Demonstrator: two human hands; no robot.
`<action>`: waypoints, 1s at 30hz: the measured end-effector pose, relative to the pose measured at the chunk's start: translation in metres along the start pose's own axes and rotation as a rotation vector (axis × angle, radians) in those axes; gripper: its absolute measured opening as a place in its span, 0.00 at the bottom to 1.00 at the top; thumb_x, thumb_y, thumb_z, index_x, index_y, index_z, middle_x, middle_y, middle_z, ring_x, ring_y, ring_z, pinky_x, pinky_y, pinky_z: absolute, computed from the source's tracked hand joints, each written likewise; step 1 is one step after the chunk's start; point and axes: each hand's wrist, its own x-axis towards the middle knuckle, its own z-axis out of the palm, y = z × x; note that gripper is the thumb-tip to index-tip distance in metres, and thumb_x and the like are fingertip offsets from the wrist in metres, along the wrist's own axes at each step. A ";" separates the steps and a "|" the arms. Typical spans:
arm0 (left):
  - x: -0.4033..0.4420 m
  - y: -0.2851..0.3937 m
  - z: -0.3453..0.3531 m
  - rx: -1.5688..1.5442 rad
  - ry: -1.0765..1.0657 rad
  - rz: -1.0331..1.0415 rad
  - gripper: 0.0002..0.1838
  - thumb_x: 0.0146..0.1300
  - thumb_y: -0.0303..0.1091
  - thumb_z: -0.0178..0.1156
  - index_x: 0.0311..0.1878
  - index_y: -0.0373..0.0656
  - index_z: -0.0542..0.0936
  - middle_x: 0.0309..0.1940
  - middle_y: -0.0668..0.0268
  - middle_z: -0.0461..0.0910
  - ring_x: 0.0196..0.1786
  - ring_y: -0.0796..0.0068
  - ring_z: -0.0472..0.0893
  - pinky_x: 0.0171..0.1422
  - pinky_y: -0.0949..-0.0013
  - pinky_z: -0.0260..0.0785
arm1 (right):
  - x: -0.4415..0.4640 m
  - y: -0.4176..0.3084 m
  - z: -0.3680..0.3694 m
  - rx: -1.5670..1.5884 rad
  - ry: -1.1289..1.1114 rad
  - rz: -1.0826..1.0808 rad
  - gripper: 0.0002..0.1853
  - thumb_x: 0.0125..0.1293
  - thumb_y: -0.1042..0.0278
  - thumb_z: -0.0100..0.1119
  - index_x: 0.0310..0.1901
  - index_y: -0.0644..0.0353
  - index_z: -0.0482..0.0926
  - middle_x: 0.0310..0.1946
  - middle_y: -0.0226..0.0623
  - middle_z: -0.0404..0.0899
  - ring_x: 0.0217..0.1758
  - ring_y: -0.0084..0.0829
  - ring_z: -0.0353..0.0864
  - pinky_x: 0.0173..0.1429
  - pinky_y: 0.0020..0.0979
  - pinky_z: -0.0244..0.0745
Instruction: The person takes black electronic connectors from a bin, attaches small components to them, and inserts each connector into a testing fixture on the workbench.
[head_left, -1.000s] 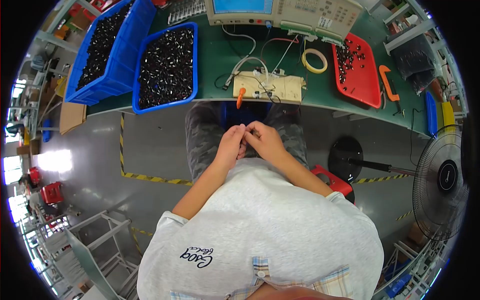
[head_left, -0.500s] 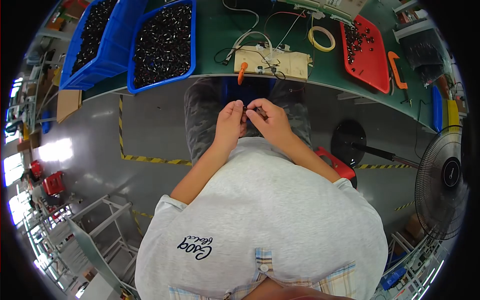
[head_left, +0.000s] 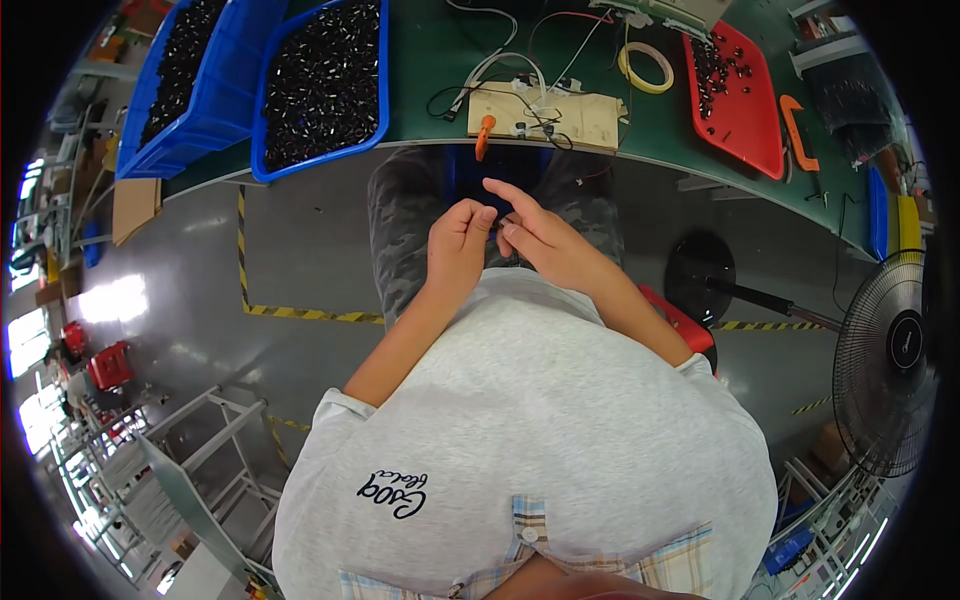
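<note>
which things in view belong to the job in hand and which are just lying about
Probably the job's:
left hand, right hand, close together
shallow blue tray of small dark parts
red tray of loose parts

Seemingly lying about:
yellow tape roll
orange tool
pedestal fan

On the right side there is a black fan [head_left: 906, 342], and its round base [head_left: 697, 268] stands on the grey floor [head_left: 310, 250], near a red stool [head_left: 676, 322]. A roll of yellow tape [head_left: 653, 87] lies on the green table [head_left: 420, 105]; an orange tool [head_left: 796, 132] lies farther right. At the left, a yellow-black stripe [head_left: 312, 314] runs along the floor.
</note>
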 end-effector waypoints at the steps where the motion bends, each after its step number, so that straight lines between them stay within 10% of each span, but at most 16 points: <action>1: 0.000 0.002 0.000 0.049 0.003 0.008 0.14 0.76 0.37 0.61 0.35 0.37 0.79 0.26 0.68 0.77 0.31 0.80 0.74 0.37 0.70 0.69 | -0.001 0.001 -0.003 -0.038 -0.023 -0.003 0.30 0.77 0.74 0.44 0.79 0.59 0.57 0.33 0.32 0.74 0.39 0.23 0.72 0.48 0.26 0.70; 7: 0.000 0.012 0.003 0.355 -0.067 0.204 0.10 0.74 0.35 0.61 0.38 0.38 0.81 0.26 0.62 0.77 0.31 0.72 0.76 0.38 0.65 0.70 | 0.005 0.011 -0.017 -0.182 -0.182 0.059 0.30 0.77 0.73 0.44 0.78 0.60 0.57 0.33 0.32 0.74 0.39 0.24 0.73 0.47 0.26 0.71; 15: 0.027 -0.030 -0.014 -0.213 0.095 -0.069 0.16 0.82 0.41 0.51 0.45 0.40 0.83 0.21 0.78 0.68 0.24 0.90 0.64 0.28 0.80 0.55 | 0.039 0.028 -0.015 0.602 0.290 0.235 0.14 0.79 0.58 0.51 0.55 0.58 0.78 0.23 0.20 0.66 0.18 0.11 0.58 0.19 0.20 0.51; 30: 0.042 -0.125 -0.062 -0.089 0.298 -0.376 0.25 0.81 0.54 0.48 0.44 0.41 0.81 0.17 0.77 0.64 0.15 0.86 0.60 0.17 0.76 0.51 | 0.074 0.037 -0.010 0.720 0.480 0.104 0.10 0.78 0.60 0.51 0.46 0.56 0.78 0.19 0.20 0.63 0.13 0.13 0.54 0.16 0.20 0.47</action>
